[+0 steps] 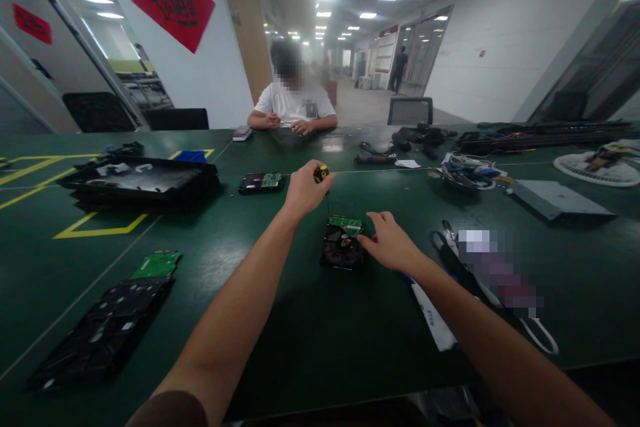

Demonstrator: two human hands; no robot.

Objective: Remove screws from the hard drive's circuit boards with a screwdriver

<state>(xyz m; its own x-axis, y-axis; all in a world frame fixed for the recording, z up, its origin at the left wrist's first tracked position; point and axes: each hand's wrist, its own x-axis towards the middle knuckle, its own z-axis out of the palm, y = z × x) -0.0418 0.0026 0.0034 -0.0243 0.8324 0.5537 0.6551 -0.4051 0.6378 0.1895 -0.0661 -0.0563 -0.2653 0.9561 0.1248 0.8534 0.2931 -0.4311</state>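
A black hard drive (341, 250) with a green circuit board (346, 224) lies on the dark green table in front of me. My left hand (306, 190) is above its far left corner, closed around a screwdriver (321, 173) with a black and yellow handle. The thin shaft points down toward the board's edge; whether its tip touches a screw is too small to tell. My right hand (393, 240) is at the drive's right side with thumb and fingers apart. Its thumb tip overlaps the drive's right edge, and the index finger points past the far right corner.
More hard drives (100, 330) lie at the near left, another drive (261, 182) farther back. Black trays (140, 180) are stacked at left. At right are a lanyard (493, 270), a white packet (433, 313), a metal box (560, 199) and cables (467, 170). A person (293, 103) sits opposite.
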